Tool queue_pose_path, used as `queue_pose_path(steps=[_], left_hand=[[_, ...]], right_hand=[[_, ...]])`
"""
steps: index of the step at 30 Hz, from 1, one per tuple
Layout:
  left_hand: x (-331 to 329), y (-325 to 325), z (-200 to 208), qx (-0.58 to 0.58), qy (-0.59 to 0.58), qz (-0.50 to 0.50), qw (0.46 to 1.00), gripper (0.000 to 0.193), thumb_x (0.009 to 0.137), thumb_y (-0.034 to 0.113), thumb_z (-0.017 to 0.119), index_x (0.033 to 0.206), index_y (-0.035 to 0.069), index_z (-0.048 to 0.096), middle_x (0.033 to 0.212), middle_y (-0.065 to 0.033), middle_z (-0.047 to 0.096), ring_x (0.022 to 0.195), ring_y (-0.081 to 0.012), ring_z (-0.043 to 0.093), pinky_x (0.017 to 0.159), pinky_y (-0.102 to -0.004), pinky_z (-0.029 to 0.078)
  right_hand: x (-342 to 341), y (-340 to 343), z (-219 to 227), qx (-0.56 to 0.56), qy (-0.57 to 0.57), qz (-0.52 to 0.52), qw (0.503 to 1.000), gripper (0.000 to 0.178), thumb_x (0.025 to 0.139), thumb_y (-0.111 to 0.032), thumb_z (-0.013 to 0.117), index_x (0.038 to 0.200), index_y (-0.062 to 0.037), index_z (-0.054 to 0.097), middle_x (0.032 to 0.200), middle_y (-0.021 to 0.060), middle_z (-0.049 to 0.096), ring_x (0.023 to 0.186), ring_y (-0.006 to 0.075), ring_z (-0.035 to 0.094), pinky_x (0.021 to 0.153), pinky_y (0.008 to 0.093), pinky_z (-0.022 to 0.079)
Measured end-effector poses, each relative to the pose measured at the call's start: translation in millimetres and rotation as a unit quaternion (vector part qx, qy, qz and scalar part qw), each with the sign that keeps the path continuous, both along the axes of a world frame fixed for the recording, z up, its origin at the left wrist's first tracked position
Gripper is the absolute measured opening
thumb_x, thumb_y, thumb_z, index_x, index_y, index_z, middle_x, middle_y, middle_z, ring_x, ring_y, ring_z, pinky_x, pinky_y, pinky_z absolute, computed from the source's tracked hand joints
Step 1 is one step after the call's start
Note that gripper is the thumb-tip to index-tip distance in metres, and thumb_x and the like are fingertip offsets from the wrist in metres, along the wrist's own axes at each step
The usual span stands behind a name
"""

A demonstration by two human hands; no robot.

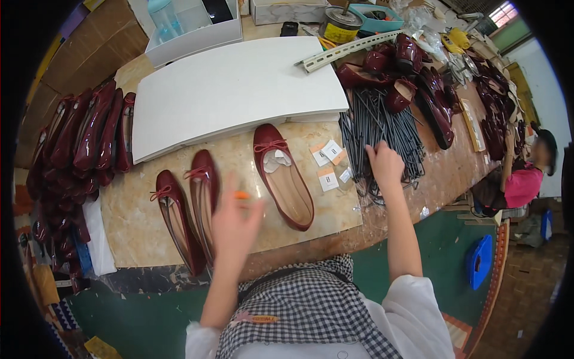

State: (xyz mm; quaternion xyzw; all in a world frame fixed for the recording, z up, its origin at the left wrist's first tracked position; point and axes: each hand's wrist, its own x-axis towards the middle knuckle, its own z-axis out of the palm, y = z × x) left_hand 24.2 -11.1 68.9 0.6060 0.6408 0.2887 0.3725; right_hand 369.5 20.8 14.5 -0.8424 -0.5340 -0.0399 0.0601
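Left hand: the left hand (pixel 235 224) is in the centre of the frame, fingers loosely curled, with an orange thing (pixel 241 195) showing by the fingers.
Right hand: the right hand (pixel 385 166) is right of centre, thumb and forefinger a little apart over the black rods (pixel 372 116).
Hold: motion blur on the left and fingers seen from above on the right mean I cannot tell whether the orange thing or any rod is actually gripped.
Black rods: a tangled heap right of centre, directly under and above the right fingertips in the frame; they look thin, light, stiff and perhaps springy, likely to snag on one another, best taken singly near the middle.
Middle shoe: the middle shoe (pixel 202 191) lies left of centre, just left of the left hand in view, dark red with a bow.
Leftmost shoe: the leftmost shoe (pixel 180 222) lies beside it, toe likewise up the frame.
Right-hand shoe: the right-hand shoe (pixel 287 185) lies between the hands, white paper (pixel 276 160) in its toe.
Shoe handling: probably light, with soft sides and a slippery, easily scuffed gloss; heel or side rims seem the safest hold.
Cards: small cards (pixel 328 179) lie between that shoe and the rods.
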Motion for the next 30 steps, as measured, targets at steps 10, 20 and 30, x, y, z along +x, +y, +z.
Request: queue_pose_path(steps=[10,20,30], left_hand=[[3,-8,-57,-0.330,-0.690,-0.017,0.644,0.057,0.090,0.035,0.046,0.134,-0.001,0.043,0.122,-0.0162,0.058,0.097,-0.0293,0.062,0.081,-0.0410,0.054],[-4,0,-41,-0.079,-0.499,0.100,0.857,0.070,0.087,0.025,0.059,0.145,0.005,0.026,0.135,-0.0134,0.045,0.123,-0.0232,0.046,0.101,-0.0354,0.038],[11,-16,-47,0.058,-0.413,0.087,0.905,0.076,0.091,0.051,0.045,0.142,-0.002,0.027,0.133,-0.0170,0.045,0.121,-0.0244,0.048,0.102,-0.0363,0.037]], right_hand=[[-12,-22,47,0.092,0.426,-0.020,0.900,0.021,0.084,-0.010,0.063,0.102,0.0000,0.061,0.060,0.0052,0.063,0.052,0.0087,0.058,0.051,0.0246,0.044],[-163,-63,99,-0.074,0.557,0.244,0.790,0.038,0.087,-0.001,0.061,0.125,0.0004,0.058,0.056,-0.0060,0.041,0.051,0.0019,0.033,0.046,0.0215,0.026],[-202,-48,94,0.149,0.432,0.268,0.848,0.027,0.087,-0.007,0.060,0.112,0.0018,0.064,0.053,0.0115,0.052,0.041,0.0189,0.048,0.044,0.0312,0.037]])
